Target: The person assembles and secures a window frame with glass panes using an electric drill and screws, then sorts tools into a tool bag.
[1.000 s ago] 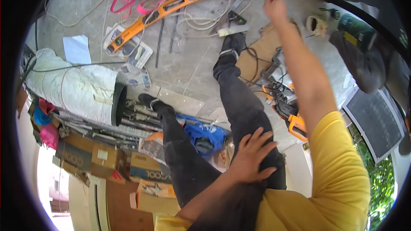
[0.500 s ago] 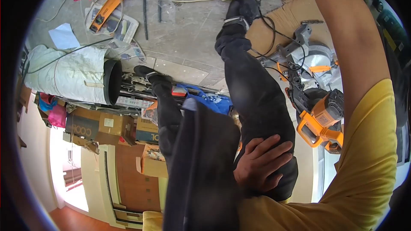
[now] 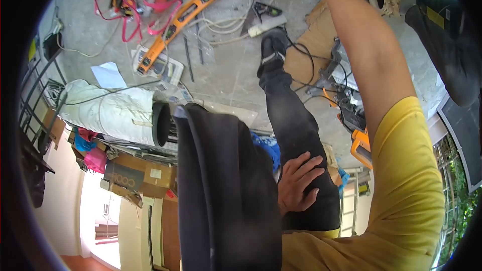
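Observation:
My left hand (image 3: 301, 181) rests on the black trouser leg (image 3: 300, 130), back of the hand up, fingers spread, holding nothing. A large dark cloth-like shape (image 3: 226, 190), close to the camera and blurred, hides the left wrist and arm. My right forearm (image 3: 369, 35) reaches up past the top edge, so the right hand is out of view. Below that arm, the yellow sleeve (image 3: 406, 165) fills the lower right. A dark shoe (image 3: 273, 47) stands near a white block (image 3: 267, 26). Partly hidden by the arm is an orange-handled power saw (image 3: 360, 148).
On the floor lie an orange spirit level (image 3: 183, 22), pink straps (image 3: 133, 5), a pale cable (image 3: 221, 24) and flattened cardboard (image 3: 306, 52). A white-wrapped cylinder (image 3: 108, 108) lies at the left, with cardboard boxes (image 3: 130, 173) below it. A dark-framed panel (image 3: 462, 135) stands at the right.
The view has shifted, so the level and cylinder sit further right and lower. My right arm now covers more of the saw. The left hand stays on the leg, fingers spread.

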`<state>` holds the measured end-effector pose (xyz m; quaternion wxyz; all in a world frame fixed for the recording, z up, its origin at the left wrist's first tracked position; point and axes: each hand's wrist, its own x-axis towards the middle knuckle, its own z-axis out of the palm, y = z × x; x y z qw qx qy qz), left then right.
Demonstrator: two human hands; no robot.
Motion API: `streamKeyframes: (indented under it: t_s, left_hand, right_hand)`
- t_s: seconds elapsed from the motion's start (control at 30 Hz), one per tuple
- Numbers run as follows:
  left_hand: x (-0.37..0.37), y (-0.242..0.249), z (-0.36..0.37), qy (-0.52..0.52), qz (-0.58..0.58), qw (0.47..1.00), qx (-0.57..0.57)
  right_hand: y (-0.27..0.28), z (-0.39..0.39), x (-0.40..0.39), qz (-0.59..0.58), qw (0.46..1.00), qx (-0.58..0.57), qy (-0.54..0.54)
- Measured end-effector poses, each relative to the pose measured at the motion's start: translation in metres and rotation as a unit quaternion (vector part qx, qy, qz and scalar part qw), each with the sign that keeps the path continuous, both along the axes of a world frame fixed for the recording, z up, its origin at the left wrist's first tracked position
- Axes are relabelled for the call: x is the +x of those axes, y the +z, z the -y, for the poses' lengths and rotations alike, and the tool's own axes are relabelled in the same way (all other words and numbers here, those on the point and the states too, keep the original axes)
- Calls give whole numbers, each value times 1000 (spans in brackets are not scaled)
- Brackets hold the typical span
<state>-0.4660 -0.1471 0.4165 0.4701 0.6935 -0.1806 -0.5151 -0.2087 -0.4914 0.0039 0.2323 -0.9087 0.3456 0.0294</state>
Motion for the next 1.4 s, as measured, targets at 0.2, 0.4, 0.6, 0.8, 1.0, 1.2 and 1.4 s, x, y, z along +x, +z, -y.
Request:
streamKeyframes:
  t_s: [0.2,0.4,0.6,0.8,1.0,1.2,1.4]
  left_hand:
    - [-12,6,-16,41,-102,994,22]
    - [14,-4,-34,4,2,1000,-15]
    - [28,-5,-45,22,13,1000,-18]
    - [27,-5,-53,41,-4,999,-28]
    - [28,2,-55,35,11,999,-34]
    - [35,-5,-76,-66,105,992,-29]
    - [114,-3,-190,8,4,988,154]
  right_hand:
    - [13,-7,2,34,990,125,-56]
    - [-5,-18,-7,165,909,326,-199]
    - [27,-19,5,112,845,425,-303]
    - [65,-45,-5,173,766,468,-405]
    - [144,-75,-94,221,722,526,-391]
    - [309,-132,-192,142,740,481,-449]
    - [455,-146,-238,163,728,494,-446]
